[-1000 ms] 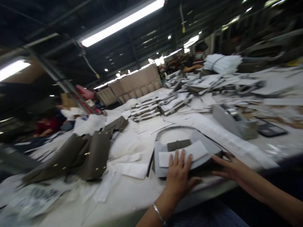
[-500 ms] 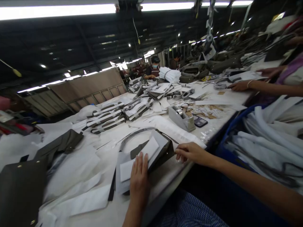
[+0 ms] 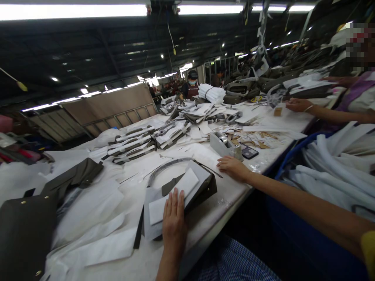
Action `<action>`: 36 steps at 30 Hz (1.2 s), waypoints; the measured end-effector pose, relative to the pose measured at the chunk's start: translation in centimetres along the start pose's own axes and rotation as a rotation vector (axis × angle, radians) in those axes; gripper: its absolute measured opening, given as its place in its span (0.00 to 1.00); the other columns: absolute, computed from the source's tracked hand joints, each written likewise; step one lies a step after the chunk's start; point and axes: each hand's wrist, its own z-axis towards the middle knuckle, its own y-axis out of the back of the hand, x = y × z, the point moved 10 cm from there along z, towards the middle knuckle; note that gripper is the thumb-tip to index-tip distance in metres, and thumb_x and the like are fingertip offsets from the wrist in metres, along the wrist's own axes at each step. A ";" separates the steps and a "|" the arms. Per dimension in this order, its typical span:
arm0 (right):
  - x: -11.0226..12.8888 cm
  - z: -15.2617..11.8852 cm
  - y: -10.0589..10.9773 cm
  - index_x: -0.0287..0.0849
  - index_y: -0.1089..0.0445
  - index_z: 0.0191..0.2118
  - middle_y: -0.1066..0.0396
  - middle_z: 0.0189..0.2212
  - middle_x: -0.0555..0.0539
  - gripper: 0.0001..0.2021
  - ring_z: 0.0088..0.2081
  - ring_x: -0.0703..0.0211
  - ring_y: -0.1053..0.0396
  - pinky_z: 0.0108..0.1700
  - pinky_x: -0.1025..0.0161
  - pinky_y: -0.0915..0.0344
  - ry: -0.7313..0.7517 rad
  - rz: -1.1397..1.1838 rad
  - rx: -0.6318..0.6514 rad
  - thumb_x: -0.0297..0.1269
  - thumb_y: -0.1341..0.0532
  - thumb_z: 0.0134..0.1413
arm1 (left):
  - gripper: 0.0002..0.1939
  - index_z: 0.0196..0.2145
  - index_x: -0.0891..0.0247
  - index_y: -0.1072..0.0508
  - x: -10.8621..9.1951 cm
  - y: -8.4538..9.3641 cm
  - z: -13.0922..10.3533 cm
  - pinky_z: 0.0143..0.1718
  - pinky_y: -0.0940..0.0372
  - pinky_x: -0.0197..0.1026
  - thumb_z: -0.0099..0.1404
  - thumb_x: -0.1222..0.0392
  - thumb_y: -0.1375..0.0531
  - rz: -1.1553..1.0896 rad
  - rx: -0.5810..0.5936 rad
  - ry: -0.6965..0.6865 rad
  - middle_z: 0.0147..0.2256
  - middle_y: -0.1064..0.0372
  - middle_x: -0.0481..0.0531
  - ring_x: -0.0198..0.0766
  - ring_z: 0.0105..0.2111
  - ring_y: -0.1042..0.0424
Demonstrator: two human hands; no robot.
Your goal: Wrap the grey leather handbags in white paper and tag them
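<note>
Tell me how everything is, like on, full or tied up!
Ceiling lights: on
Blue bin: filled
White bundle: tied
Tape dispenser: upright, roll loaded
Bag: lying down
White strip: flat on the bag
Left hand: flat on the white strip
Right hand: beside the tape dispenser

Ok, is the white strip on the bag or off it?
On: the strip lies slanted across the bag, and the left hand has its fingers over it.

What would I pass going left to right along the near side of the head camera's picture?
Dark studded piece → grey-covered bag under the left hand → right hand → blue bin.
</note>
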 end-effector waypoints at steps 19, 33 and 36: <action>0.5 0.6 0.7 0.43 0.23 0.33 0.27 0.53 0.43 0.10 0.61 0.42 0.38 0.65 0.38 0.48 -0.045 -0.065 -0.071 0.31 0.42 0.61 | 0.43 0.70 0.60 0.57 0.1 0.9 0.2 0.64 0.42 0.57 0.60 0.79 0.53 0.011 -0.051 0.036 0.67 0.49 0.59 0.50 0.67 0.50; 7.3 -0.9 -1.3 0.46 0.23 0.46 0.28 0.52 0.42 0.13 0.55 0.43 0.31 0.59 0.46 0.36 -0.064 0.429 0.017 0.40 0.39 0.57 | 0.43 0.70 0.60 0.57 0.1 1.2 0.2 0.64 0.42 0.58 0.59 0.80 0.54 -0.023 -0.075 0.043 0.67 0.49 0.59 0.50 0.67 0.50; 8.4 0.9 -4.1 0.47 0.23 0.41 0.26 0.48 0.43 0.11 0.54 0.42 0.32 0.61 0.42 0.39 0.020 0.472 -0.058 0.42 0.33 0.52 | 0.43 0.70 0.61 0.57 0.3 1.3 0.2 0.63 0.41 0.58 0.59 0.81 0.55 -0.010 -0.084 0.050 0.67 0.49 0.60 0.49 0.67 0.50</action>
